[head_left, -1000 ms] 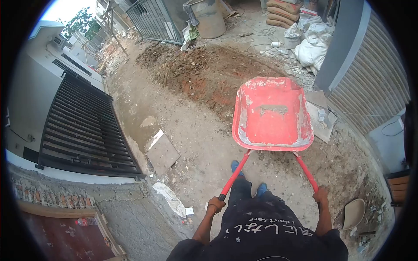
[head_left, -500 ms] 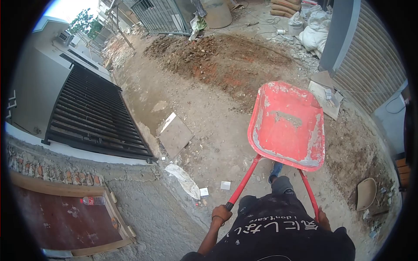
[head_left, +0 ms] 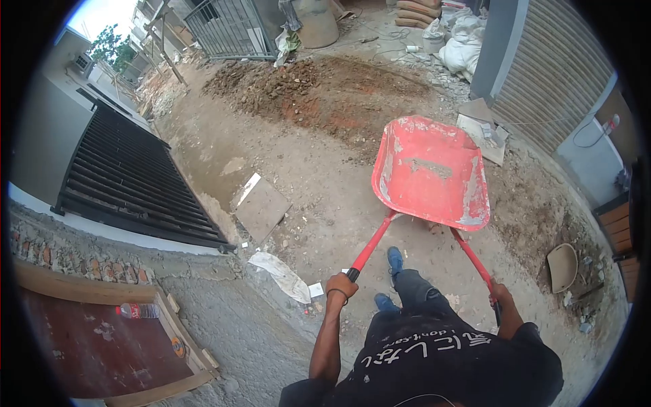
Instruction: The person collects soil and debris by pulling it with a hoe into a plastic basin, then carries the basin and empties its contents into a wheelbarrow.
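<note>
A red wheelbarrow (head_left: 434, 173) stands in front of me, its tray scuffed and crusted with pale residue, with no load in it. My left hand (head_left: 341, 287) is closed around the black grip of its left handle. Around the right handle's grip my right hand (head_left: 500, 296) is wrapped, its fingers partly hidden. Both red handles run back from the tray towards my body. The wheel is hidden under the tray.
A mound of brown soil (head_left: 291, 85) lies ahead. On the left are a black slatted gate (head_left: 135, 176), a flat board (head_left: 261, 207) and a white sack (head_left: 281, 277). White bags (head_left: 464, 51) and a corrugated shutter (head_left: 556, 68) stand right. A tan basin (head_left: 562, 267) lies at the right.
The wheelbarrow and both hands sit higher in view, and the handles have shifted. More of my right hand and both shoes now show. The surroundings have slid slightly left.
</note>
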Demonstrator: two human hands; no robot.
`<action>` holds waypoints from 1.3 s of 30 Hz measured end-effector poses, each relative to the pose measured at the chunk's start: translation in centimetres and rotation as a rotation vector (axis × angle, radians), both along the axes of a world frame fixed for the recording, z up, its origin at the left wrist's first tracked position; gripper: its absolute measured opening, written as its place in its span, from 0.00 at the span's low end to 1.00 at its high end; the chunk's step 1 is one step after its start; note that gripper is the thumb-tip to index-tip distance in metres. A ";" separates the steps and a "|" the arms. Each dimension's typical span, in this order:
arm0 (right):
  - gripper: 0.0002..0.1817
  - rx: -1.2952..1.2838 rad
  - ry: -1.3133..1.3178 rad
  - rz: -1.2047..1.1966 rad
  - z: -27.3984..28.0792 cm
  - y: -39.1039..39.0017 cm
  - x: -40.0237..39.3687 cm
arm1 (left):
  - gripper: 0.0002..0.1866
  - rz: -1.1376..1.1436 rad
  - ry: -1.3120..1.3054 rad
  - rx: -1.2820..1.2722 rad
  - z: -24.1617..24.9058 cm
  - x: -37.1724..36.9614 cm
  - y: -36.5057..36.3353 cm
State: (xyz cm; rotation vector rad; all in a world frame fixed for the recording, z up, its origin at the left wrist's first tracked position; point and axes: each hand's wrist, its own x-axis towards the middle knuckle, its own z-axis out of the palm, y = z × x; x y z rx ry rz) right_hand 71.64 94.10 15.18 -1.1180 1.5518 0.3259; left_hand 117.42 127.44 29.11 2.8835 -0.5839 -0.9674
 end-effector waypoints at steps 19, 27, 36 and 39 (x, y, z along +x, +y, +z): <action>0.38 0.332 0.071 -0.389 -1.3 14.4 17.6 | 0.24 -0.351 0.026 0.141 10.4 22.0 -6.6; 0.38 0.346 0.088 -0.683 -3.8 20.7 28.9 | 0.23 -0.492 -0.019 0.156 8.8 33.3 -10.3; 0.40 0.353 0.098 -0.838 -5.6 30.4 51.1 | 0.23 -0.789 -0.105 0.055 8.7 53.7 -16.5; 0.41 0.406 0.004 -0.982 -3.3 31.1 60.8 | 0.23 -0.866 -0.127 0.016 10.1 60.8 -21.1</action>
